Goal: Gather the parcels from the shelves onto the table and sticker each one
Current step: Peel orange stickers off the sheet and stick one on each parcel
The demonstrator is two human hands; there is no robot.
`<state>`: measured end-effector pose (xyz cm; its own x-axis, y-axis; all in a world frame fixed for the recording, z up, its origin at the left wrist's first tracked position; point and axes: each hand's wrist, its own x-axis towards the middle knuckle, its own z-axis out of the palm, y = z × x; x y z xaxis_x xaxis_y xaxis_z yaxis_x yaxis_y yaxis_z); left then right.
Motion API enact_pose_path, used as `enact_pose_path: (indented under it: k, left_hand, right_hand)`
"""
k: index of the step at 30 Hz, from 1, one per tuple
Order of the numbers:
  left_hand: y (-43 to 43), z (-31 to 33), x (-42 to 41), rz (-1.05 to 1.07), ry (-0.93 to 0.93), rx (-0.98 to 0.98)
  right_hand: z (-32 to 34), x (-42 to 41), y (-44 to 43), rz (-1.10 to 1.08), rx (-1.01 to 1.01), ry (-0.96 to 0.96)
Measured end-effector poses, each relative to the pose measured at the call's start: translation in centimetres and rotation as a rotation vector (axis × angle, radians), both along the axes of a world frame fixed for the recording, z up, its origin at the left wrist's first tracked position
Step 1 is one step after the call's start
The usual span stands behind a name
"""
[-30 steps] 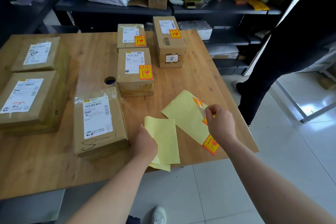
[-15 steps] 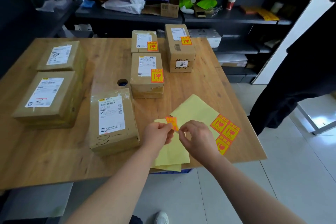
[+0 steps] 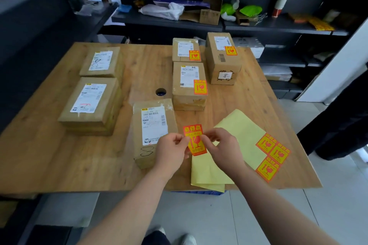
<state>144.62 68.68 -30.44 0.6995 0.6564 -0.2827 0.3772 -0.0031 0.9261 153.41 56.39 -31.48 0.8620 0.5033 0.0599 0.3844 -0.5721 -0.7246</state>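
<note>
Both hands pinch one peeled fragile sticker between thumb and fingertips, left hand on its left edge and right hand on its right, holding it up off the table. Stickering looks about half done. Three parcels beyond my hands carry stickers: the near one, the far one and the tall box. Three don't: the nearest parcel, just left of my left hand and likely next, plus two flat parcels further left. I can't tell whether the shelves still hold parcels. The sticker sheet under my right hand has three stickers left. The near table edge runs under my wrists and the backing paper overhangs it. There's bare wood left of the nearest parcel. A person in dark clothes stands off to the right.
</note>
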Motion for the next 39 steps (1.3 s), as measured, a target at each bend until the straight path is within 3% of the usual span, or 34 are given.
enact_pose_path:
  k: [15,22,29,39]
  left_hand:
    - [7.0,-0.3,-2.3,-0.085,0.085,0.081]
    - [8.1,-0.8,-1.4,-0.105,0.144,0.119]
    - [7.9,-1.1,-1.0,-0.119,0.235,0.286]
    - [7.9,-1.2,-0.7,-0.176,0.302,0.382]
  right_hand:
    - [1.1,-1.6,6.5,-0.033,0.020,0.349]
    - [0.9,0.1,7.9,-0.006,-0.101,0.348]
    - [0.8,1.1,8.3,0.087,-0.255,0.310]
    - [0.6,1.7,8.5,0.137,-0.293,0.333]
